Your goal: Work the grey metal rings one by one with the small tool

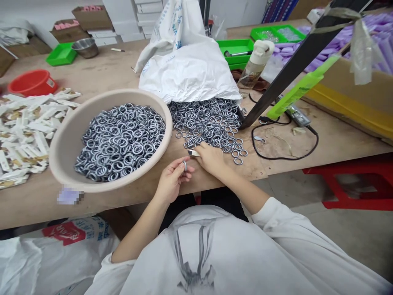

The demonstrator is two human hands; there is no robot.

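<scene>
My left hand (pixel 172 180) is closed, pinching a single grey ring (pixel 184 165) between thumb and fingers just above the table's front edge. A short white tool with a dark tip (pixel 194 153), perhaps a small knife, sticks out from the closed fingers of my right hand (pixel 212 159). That hand rests at the near edge of a heap of loose grey rings (pixel 211 127), its fingertips partly hidden. The heap spills from under a white woven sack (pixel 190 73). To the left of my hands stands a wide beige basin (pixel 61 164) holding a great many similar rings.
White strip-like pieces (pixel 27 131) cover the table's left side, near a red bowl (pixel 32 82). A dark slanted post (pixel 285 69) rises on the right, beside a black cable (pixel 285 159) and a bottle (pixel 256 61). A red stool (pixel 353 188) stands below.
</scene>
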